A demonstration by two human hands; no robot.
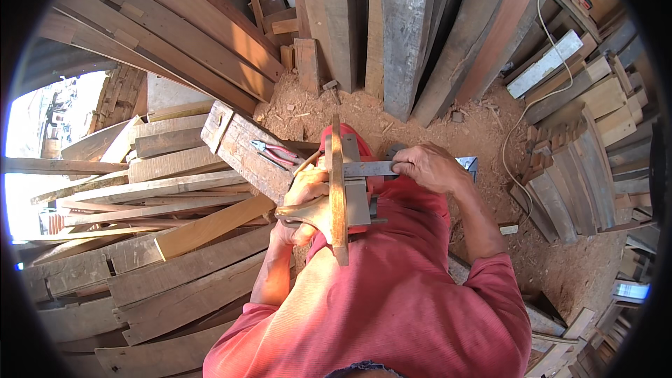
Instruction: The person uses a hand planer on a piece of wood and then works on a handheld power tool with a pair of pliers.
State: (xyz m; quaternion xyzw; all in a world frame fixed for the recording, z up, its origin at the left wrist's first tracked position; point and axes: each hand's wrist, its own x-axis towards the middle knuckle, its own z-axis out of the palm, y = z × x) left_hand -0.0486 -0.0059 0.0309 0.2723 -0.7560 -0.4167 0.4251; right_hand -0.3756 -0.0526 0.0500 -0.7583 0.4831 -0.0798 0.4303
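My left hand (302, 192) is closed round a tool with a curved wooden handle (315, 211) and a long upright wooden piece (337, 189), beside a metal body (358, 206) with red parts. My right hand (430, 168) pinches a flat steel bar (367, 169), which lies horizontally across the tool up against the wooden piece. A worn plank (232, 140) lies slanted just left of the tool, carrying red-handled pliers (276, 156). The far ends of the tool's metal parts are partly hidden by my hands.
Tall boards (399, 42) lean ahead, more planks (182, 21) at the upper left, stacked offcuts (196, 266) on the left and wood pieces (574, 175) on the right. Sawdust covers the floor (301, 112). A pale cable (521, 115) runs down the right side.
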